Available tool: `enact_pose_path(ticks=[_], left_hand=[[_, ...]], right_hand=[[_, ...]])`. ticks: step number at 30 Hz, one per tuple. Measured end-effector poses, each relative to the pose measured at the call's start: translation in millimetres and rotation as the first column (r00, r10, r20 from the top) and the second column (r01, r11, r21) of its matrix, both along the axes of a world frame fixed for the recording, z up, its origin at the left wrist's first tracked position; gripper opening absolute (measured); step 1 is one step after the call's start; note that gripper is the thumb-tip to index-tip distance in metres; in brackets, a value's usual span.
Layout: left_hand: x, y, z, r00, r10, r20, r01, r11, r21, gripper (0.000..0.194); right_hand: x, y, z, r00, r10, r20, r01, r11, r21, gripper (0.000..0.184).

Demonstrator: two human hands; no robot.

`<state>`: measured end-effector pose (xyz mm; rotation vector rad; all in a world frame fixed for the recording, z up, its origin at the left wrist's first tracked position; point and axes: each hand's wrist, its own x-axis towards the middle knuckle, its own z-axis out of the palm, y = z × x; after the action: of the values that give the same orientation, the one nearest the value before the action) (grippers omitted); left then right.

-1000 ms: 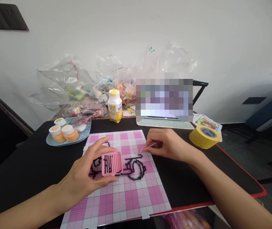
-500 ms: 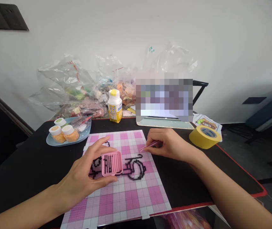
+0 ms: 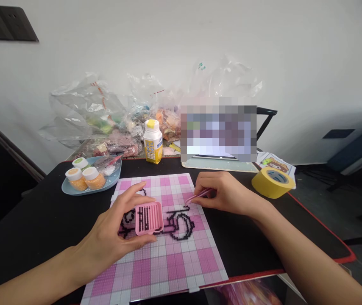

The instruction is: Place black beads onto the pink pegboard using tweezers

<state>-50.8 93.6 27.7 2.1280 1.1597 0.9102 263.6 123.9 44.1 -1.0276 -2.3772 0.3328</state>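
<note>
My left hand (image 3: 114,228) grips a small pink bead tray (image 3: 157,217) between thumb and fingers. Rows of black beads sit in some of the tray's grooves. In my right hand (image 3: 221,190) is a pair of pink tweezers (image 3: 200,195), pinched, with the tips low over the pegboard near a short curl of beads. The pink-and-white checked pegboard (image 3: 174,267) lies under both hands. Black fuse beads (image 3: 182,226) form outlines on it, partly hidden by my left hand and the tray. Whether the tweezers hold a bead is too small to tell.
On the left, a blue plate (image 3: 114,180) bears bead jars (image 3: 94,178) and a small bag. A yellow-and-white bottle (image 3: 153,142) stands behind the board, before plastic bags (image 3: 104,114). A blurred screen (image 3: 219,133) is at the back; a yellow tape roll (image 3: 271,182) lies right.
The tweezer tips have shifted very slightly near the curl of beads. My left hand and the tray hold still.
</note>
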Motion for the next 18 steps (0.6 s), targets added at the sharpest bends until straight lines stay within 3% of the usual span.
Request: enact_pose_path(ticks=[18], left_hand=[[1.5,-1.1,2.7,1.0,0.006,0.009,-0.006,0.999,-0.032,0.079]], right_hand=[[0.4,-0.3,0.2,1.0,0.01,-0.013,-0.01,1.0,-0.008,0.021]])
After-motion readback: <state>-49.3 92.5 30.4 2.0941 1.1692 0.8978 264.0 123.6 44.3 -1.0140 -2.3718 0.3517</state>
